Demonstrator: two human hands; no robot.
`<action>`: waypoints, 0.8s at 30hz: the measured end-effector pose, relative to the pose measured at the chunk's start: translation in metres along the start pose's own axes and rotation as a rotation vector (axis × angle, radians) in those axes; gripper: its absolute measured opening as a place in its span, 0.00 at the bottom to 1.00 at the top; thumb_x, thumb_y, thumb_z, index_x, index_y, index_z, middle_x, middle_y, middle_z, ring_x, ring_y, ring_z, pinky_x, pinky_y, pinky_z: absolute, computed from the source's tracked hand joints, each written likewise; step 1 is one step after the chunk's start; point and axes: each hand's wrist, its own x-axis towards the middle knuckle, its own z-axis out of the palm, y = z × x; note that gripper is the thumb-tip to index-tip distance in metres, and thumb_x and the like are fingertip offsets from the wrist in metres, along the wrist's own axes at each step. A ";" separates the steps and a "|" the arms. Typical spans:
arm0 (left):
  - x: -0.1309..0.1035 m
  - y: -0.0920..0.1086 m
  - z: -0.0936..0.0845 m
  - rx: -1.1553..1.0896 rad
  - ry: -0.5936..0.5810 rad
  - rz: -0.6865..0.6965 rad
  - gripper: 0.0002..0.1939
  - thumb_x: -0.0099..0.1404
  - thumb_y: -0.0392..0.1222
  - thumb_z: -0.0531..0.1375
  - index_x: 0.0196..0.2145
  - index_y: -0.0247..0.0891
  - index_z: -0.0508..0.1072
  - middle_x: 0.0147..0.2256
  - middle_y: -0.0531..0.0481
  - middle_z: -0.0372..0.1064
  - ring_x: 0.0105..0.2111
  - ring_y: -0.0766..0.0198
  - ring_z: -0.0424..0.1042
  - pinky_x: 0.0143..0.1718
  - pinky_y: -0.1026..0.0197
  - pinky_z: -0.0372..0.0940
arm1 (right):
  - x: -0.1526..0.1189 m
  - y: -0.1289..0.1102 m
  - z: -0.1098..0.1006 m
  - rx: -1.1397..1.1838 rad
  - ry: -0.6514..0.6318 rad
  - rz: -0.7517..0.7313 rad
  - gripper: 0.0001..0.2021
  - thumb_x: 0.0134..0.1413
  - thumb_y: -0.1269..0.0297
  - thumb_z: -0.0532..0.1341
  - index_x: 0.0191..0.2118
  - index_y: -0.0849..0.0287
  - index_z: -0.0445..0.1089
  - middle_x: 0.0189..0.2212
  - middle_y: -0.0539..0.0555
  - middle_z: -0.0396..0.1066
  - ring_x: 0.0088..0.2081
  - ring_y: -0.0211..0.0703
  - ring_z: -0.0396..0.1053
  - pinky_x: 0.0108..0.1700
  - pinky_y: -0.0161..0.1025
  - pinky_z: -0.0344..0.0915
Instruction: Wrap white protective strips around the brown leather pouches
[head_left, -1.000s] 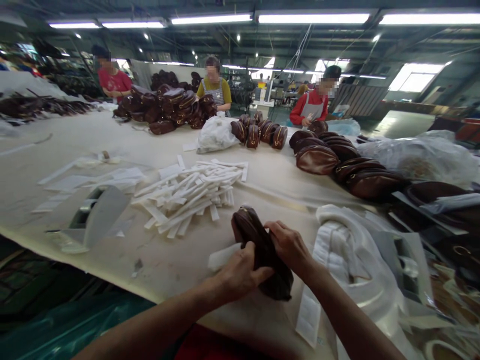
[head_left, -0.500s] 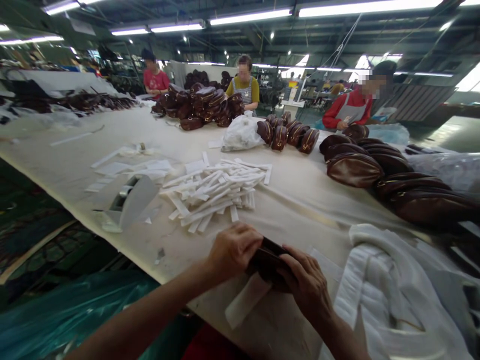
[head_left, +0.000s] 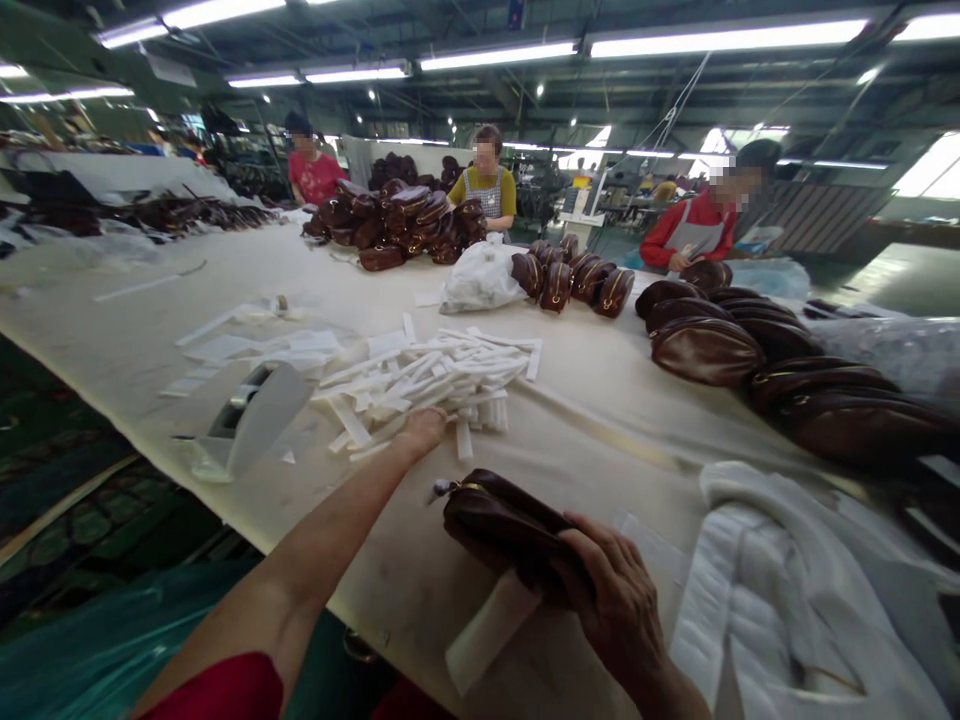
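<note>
My right hand [head_left: 619, 590] grips the near end of a dark brown leather zip pouch [head_left: 506, 520], fingers on top of it. The pouch's gold zip faces up at its left end, where a small wrapped zip pull hangs out. A white strip [head_left: 491, 630] sticks out from under the pouch toward me. My left hand [head_left: 424, 430] is stretched forward to the near edge of a pile of white strips [head_left: 442, 375]. Its fingertips are hidden among the strips, so what they touch or hold does not show.
A tape dispenser [head_left: 244, 410] stands left of the pile. Soft white padding [head_left: 750, 590] lies at the right. Brown pouches [head_left: 709, 340] are stacked at the right and heaped farther back, near a white plastic bag [head_left: 484, 275]. Several people work across the table [head_left: 600, 375].
My left hand has left the pouch and moved forward and left to the strips. More of the pouch and its zip now shows. My right hand has stayed on the pouch.
</note>
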 end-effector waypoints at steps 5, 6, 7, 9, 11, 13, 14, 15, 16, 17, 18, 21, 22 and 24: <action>-0.027 0.004 -0.038 -0.014 0.112 0.068 0.13 0.70 0.43 0.49 0.41 0.36 0.72 0.38 0.45 0.72 0.41 0.59 0.71 0.41 0.58 0.65 | 0.000 0.001 0.001 0.040 0.017 0.020 0.10 0.59 0.67 0.57 0.46 0.58 0.65 0.45 0.59 0.72 0.45 0.47 0.71 0.45 0.44 0.67; -0.038 0.013 -0.046 -0.029 0.146 0.126 0.14 0.70 0.44 0.48 0.43 0.39 0.71 0.40 0.47 0.72 0.42 0.60 0.71 0.42 0.61 0.64 | -0.001 0.001 0.002 0.065 0.029 0.039 0.12 0.58 0.66 0.58 0.48 0.58 0.64 0.45 0.60 0.72 0.45 0.48 0.71 0.45 0.45 0.68; -0.051 0.024 -0.052 -0.044 0.178 0.199 0.13 0.70 0.45 0.49 0.44 0.41 0.71 0.42 0.49 0.71 0.44 0.61 0.70 0.43 0.63 0.63 | -0.002 0.001 0.002 0.090 0.042 0.067 0.15 0.57 0.65 0.59 0.50 0.58 0.62 0.45 0.60 0.72 0.46 0.48 0.71 0.45 0.46 0.69; -0.078 0.051 -0.058 -0.075 0.252 0.476 0.11 0.69 0.45 0.51 0.43 0.43 0.71 0.40 0.51 0.72 0.40 0.63 0.70 0.41 0.65 0.62 | -0.006 0.002 0.004 0.150 0.065 0.148 0.24 0.56 0.63 0.60 0.57 0.58 0.56 0.47 0.61 0.71 0.47 0.49 0.71 0.45 0.47 0.70; -0.104 0.079 -0.057 -0.054 0.312 0.786 0.08 0.68 0.42 0.53 0.39 0.40 0.71 0.33 0.51 0.71 0.33 0.64 0.70 0.35 0.64 0.62 | -0.008 0.001 0.004 0.229 0.090 0.224 0.33 0.55 0.62 0.61 0.63 0.58 0.46 0.51 0.63 0.68 0.48 0.50 0.71 0.46 0.49 0.71; -0.121 0.103 -0.049 0.002 0.312 1.007 0.05 0.66 0.39 0.56 0.35 0.37 0.71 0.30 0.51 0.70 0.30 0.63 0.69 0.33 0.63 0.61 | -0.009 0.001 0.002 0.308 0.126 0.271 0.38 0.55 0.62 0.62 0.65 0.57 0.39 0.54 0.65 0.64 0.49 0.51 0.70 0.46 0.50 0.71; -0.127 0.112 -0.044 0.034 0.299 1.075 0.04 0.65 0.37 0.57 0.34 0.36 0.70 0.30 0.50 0.70 0.30 0.63 0.68 0.33 0.62 0.61 | -0.009 0.001 0.001 0.329 0.143 0.276 0.38 0.54 0.62 0.62 0.65 0.57 0.40 0.54 0.65 0.63 0.49 0.51 0.70 0.47 0.50 0.71; -0.130 0.120 -0.039 0.064 0.281 1.121 0.03 0.64 0.36 0.57 0.33 0.35 0.70 0.30 0.50 0.70 0.30 0.62 0.68 0.33 0.61 0.61 | -0.009 0.001 0.000 0.328 0.155 0.266 0.36 0.54 0.63 0.62 0.64 0.56 0.44 0.54 0.65 0.64 0.49 0.51 0.70 0.47 0.50 0.71; -0.131 0.125 -0.034 0.085 0.265 1.142 0.02 0.64 0.36 0.58 0.33 0.34 0.70 0.31 0.49 0.69 0.31 0.61 0.68 0.34 0.60 0.62 | -0.009 0.001 -0.001 0.313 0.158 0.245 0.33 0.54 0.64 0.62 0.63 0.55 0.49 0.52 0.63 0.65 0.49 0.50 0.70 0.48 0.49 0.71; -0.130 0.128 -0.031 0.097 0.253 1.145 0.02 0.64 0.35 0.58 0.33 0.34 0.69 0.31 0.48 0.69 0.31 0.61 0.68 0.34 0.60 0.62 | -0.008 0.002 -0.001 0.291 0.155 0.217 0.29 0.55 0.65 0.61 0.61 0.55 0.54 0.50 0.61 0.68 0.48 0.49 0.70 0.47 0.47 0.71; -0.129 0.129 -0.029 0.099 0.247 1.146 0.03 0.64 0.36 0.58 0.33 0.33 0.69 0.31 0.48 0.69 0.31 0.61 0.68 0.35 0.60 0.62 | -0.008 0.002 -0.002 0.266 0.154 0.181 0.26 0.56 0.67 0.61 0.60 0.54 0.57 0.47 0.59 0.69 0.47 0.48 0.71 0.47 0.46 0.72; -0.123 0.115 -0.029 0.048 0.260 1.165 0.05 0.66 0.39 0.56 0.36 0.34 0.70 0.34 0.48 0.69 0.34 0.61 0.67 0.37 0.61 0.62 | -0.007 0.003 -0.002 0.213 0.170 0.085 0.24 0.56 0.71 0.60 0.58 0.53 0.60 0.44 0.58 0.71 0.46 0.46 0.71 0.47 0.43 0.72; -0.121 0.105 -0.031 0.023 0.281 1.152 0.06 0.67 0.40 0.56 0.37 0.35 0.70 0.35 0.48 0.68 0.35 0.61 0.67 0.38 0.61 0.62 | -0.007 0.003 -0.002 0.207 0.173 0.071 0.23 0.56 0.72 0.60 0.58 0.53 0.61 0.45 0.58 0.71 0.47 0.46 0.71 0.47 0.43 0.71; -0.118 0.082 -0.034 -0.024 0.336 1.059 0.07 0.68 0.41 0.55 0.38 0.36 0.70 0.36 0.49 0.68 0.36 0.62 0.66 0.40 0.61 0.61 | -0.006 0.003 -0.003 0.203 0.160 0.072 0.23 0.56 0.71 0.60 0.57 0.54 0.62 0.46 0.58 0.70 0.47 0.46 0.70 0.48 0.44 0.71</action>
